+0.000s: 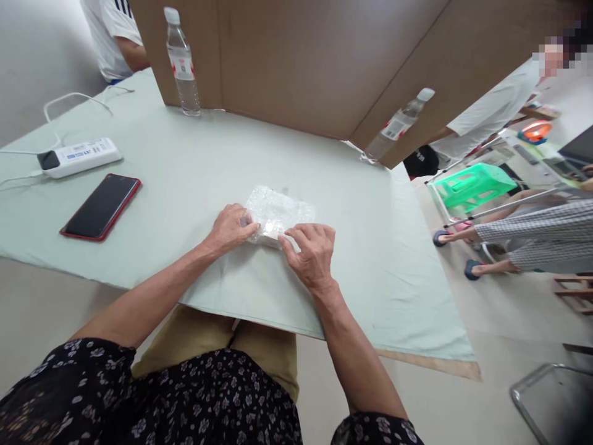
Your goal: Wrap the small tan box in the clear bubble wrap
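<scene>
On the counter's (194, 167) pale green cloth lies a bubble-wrap packet (278, 211), between the person's two hands. The left hand (230, 228) grips the packet's left end, its fingers (245, 226) curled and pinching the wrap against the thumb. The right hand (311, 252) sits at the packet's near right corner, fingers (296, 233) bent and close together, thumb and forefinger closed on the wrap's edge. Well left of the packet lies a red phone (100, 207), screen dark, and beyond that a white power strip (78, 156) with its cable. Behind the packet stands a cardboard screen (301, 62) with a water bottle (182, 65) at its left corner and a second bottle (397, 125) at its right. Far right of the packet, off the counter, stands a green stool (472, 185).
</scene>
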`<state>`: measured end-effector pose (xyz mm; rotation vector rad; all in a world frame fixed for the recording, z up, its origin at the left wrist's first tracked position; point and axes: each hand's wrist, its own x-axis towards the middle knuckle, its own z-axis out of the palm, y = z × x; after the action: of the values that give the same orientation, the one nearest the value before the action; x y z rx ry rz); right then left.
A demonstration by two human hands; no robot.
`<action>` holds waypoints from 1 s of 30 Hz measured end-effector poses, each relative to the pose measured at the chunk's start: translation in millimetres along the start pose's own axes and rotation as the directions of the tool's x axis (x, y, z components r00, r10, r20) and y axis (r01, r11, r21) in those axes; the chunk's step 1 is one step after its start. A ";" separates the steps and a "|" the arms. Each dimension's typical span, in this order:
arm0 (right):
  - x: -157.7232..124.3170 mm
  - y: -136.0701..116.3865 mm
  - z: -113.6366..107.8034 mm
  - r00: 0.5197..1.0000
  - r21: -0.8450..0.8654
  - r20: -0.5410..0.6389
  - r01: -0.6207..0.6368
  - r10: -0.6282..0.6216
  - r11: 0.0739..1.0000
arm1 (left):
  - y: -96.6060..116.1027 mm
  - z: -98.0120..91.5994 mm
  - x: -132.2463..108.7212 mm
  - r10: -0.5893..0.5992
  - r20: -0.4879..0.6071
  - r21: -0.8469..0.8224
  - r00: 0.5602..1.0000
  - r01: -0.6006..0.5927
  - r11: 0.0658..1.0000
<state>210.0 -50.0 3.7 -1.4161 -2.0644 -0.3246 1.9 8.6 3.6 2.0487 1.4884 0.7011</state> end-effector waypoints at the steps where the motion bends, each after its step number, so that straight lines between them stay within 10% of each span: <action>1: -1.3 -1.2 -0.5 0.999 -0.010 0.035 0.027 -0.027 1.000 | -1.2 0.6 -0.1 0.007 -0.002 0.028 1.000 -0.006 1.000; 13: -1.4 -6.4 4.4 0.986 -0.027 0.167 0.027 -0.022 0.999 | 8.7 -30.9 -0.8 -0.347 0.063 0.153 0.936 0.334 0.930; 30: -0.5 -7.7 2.6 0.980 -0.045 0.197 0.031 -0.021 0.999 | -1.0 -29.1 -0.6 -0.203 0.241 0.128 0.949 0.176 0.976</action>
<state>202.3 -52.2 2.4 -1.5029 -2.2487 -0.2546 -18.4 11.3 24.4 1.9504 1.5719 0.2790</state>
